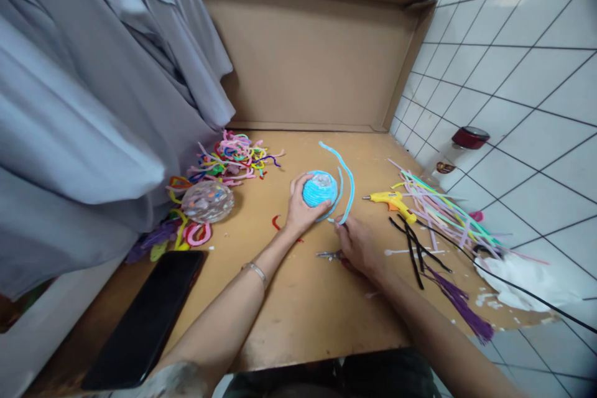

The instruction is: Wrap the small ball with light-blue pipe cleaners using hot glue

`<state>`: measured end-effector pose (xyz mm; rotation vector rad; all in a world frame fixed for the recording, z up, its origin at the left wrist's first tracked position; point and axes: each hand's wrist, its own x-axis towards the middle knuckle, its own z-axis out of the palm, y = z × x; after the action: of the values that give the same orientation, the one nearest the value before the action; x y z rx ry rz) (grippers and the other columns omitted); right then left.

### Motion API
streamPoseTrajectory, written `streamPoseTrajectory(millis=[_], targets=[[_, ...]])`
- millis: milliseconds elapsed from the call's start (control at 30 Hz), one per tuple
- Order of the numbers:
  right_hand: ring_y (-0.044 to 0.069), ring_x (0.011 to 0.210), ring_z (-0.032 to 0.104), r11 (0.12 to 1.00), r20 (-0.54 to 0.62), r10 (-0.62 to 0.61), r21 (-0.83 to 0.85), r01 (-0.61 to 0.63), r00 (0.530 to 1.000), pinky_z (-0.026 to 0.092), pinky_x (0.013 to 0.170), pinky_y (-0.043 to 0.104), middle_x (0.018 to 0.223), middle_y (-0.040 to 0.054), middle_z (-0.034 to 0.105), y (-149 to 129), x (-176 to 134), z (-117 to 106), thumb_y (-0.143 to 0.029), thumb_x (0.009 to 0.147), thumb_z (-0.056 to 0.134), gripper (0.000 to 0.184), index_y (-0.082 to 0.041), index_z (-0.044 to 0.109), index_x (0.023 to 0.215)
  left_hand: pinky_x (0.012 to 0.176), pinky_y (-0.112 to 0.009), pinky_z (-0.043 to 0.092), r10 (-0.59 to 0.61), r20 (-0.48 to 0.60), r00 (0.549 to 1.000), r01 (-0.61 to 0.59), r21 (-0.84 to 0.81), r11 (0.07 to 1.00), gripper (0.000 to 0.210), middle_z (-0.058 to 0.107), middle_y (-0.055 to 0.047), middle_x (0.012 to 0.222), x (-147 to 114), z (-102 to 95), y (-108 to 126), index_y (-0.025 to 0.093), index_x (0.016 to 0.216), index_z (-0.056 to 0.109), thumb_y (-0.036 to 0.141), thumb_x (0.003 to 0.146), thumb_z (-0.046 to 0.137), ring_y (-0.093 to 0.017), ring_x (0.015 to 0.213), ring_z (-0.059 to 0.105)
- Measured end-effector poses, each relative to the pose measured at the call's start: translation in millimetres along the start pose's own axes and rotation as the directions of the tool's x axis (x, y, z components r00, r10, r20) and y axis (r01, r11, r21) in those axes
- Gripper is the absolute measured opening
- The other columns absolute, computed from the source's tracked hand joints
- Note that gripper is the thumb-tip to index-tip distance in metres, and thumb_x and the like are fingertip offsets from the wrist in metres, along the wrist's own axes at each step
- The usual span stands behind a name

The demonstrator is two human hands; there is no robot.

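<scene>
My left hand (300, 210) is wrapped round a ball (321, 194) covered in coils of bright blue pipe cleaner, with a pale uncovered patch on top. Beside it, my right hand (358, 247) pinches the lower end of a loose blue pipe cleaner (351, 181), which curves up and away over the table. Another blue strand (341, 186) bends close along the ball's right side. The metal tip of a tool (329, 255) juts out to the left under my right hand; its handle is hidden, so I cannot tell whether my fingers hold it.
Right of my hands lie a yellow glue gun (394, 202) with a black cord, black pipe cleaners (413, 249) and a pastel bundle (431, 205). A jar (459, 152) stands by the tiled wall. Leftward are a colourful pile (237, 158), a speckled ball (208, 201) and a phone (147, 320).
</scene>
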<state>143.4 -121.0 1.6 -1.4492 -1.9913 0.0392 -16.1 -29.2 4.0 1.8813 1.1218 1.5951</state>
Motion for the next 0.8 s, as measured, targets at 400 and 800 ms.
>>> streamPoseTrajectory(millis=[400,800], targets=[[0.018,0.075,0.059,0.963,-0.011,-0.165,-0.218,0.159,0.986,0.039,0.072,0.028,0.078,0.0065,0.068,28.3,21.6,0.5,-0.011,0.093,0.041,0.026,-0.018,0.064,0.084,0.111,-0.046,0.043,0.032,0.006,0.999,-0.032,0.047,0.998,0.067,0.049,-0.009,0.132,0.5,0.6,-4.9,0.024,0.124,0.051,0.028,0.065,0.08,-0.027,0.128,0.051],[0.023,0.106,0.06,0.923,-0.052,0.143,-0.354,-0.152,0.988,0.04,0.089,0.034,0.118,0.014,0.069,44.4,34.3,-11.2,-0.001,0.083,0.038,0.049,-0.014,0.061,0.125,0.111,-0.048,0.042,0.151,0.065,0.986,-0.158,0.128,0.979,0.066,0.046,-0.012,0.136,-3.2,1.4,-0.3,0.024,0.125,0.051,0.03,0.066,0.081,-0.029,0.131,0.048]])
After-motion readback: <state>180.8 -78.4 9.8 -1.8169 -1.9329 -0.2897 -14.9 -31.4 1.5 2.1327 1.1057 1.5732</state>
